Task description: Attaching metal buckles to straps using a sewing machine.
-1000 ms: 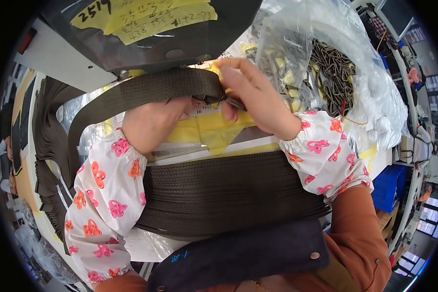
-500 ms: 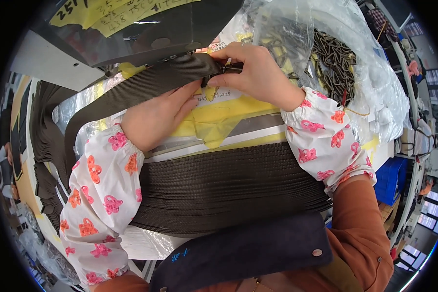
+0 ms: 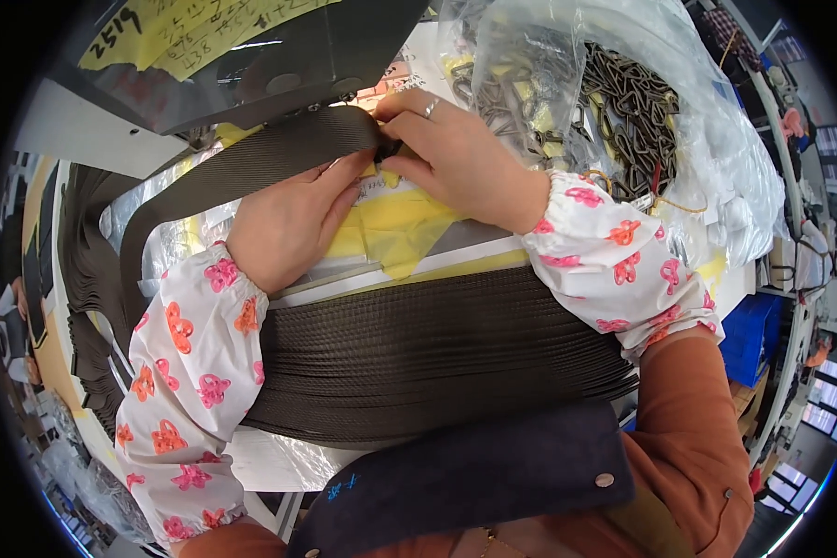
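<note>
A dark brown-grey webbing strap [image 3: 260, 153] arches up from the left and bends over at its end, just under a dark machine head [image 3: 316, 60]. Beneath that end, my left hand [image 3: 284, 228] pinches the strap with its fingertips partly hidden behind the webbing. My right hand [image 3: 470, 163], wearing a ring, closes thumb and fingers around the strap's end from the right. Between the two hands a small dark piece [image 3: 387, 149] shows at the strap's end; its kind is mostly covered by fingers. A thick stack of like straps [image 3: 428, 358] lies in front of my forearms.
A clear plastic bag [image 3: 725, 130] at the back right holds a heap of bronze-coloured metal loops [image 3: 632, 107]. Yellow tape [image 3: 405, 228] covers the work surface below my hands. More strap lengths [image 3: 88, 242] hang at the left. A blue bin [image 3: 751, 339] stands at the right.
My right hand and the strap's end have shifted left. The dark piece that stuck out from my right fingers is now mostly covered by them. My left hand has moved slightly.
</note>
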Tool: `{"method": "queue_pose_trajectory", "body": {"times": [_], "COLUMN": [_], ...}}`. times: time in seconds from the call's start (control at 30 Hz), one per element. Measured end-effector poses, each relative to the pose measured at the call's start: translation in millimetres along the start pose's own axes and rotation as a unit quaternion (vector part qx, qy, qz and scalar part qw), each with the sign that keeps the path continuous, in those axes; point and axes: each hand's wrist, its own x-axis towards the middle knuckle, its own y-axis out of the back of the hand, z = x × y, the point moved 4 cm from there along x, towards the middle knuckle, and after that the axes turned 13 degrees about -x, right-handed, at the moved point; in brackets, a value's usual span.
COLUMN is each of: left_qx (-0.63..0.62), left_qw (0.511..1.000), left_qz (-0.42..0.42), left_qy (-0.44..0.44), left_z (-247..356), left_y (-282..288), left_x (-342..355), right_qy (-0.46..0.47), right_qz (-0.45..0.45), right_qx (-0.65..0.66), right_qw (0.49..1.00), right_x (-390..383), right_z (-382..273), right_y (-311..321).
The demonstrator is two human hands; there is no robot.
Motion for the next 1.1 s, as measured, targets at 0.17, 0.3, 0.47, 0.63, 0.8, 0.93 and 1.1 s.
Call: {"method": "queue_pose_trajectory", "body": {"times": [0.17,0.3,0.47,0.63,0.8,0.93,1.1], "left_qx": [0.034,0.138,0.253,0.228,0.128,0.128,0.159], "left_qw": [0.999,0.989,0.924,0.930,0.959,0.965,0.962], "left_qz": [0.011,0.004,0.112,0.111,0.077,0.064,0.049], "left_qy": [-0.019,-0.055,-0.264,-0.267,-0.241,-0.220,-0.215], "left_z": [3.1,11.7,48.7,12.7,-5.4,-1.2,-1.6], "left_y": [-0.1,-2.3,20.8,10.8,13.0,15.6,17.3], "left_x": [-4.5,-3.1,-18.7,-8.1,2.5,7.5,5.1], "right_qy": [0.056,0.080,0.078,0.108,0.117,0.096,0.062], "right_qz": [0.033,0.015,-0.018,-0.007,-0.005,-0.047,-0.012], "right_qx": [-0.018,-0.114,-0.179,-0.202,-0.193,-0.174,-0.164], "right_qw": [0.998,0.990,0.981,0.973,0.974,0.979,0.984], "right_x": [-2.1,-1.2,0.3,-5.0,-2.6,-0.9,-1.4], "right_z": [-8.9,-16.5,-28.5,-28.8,-24.0,-23.7,-23.2], "right_y": [-2.7,-0.7,-0.5,-3.0,-2.5,-1.1,-1.6]}}
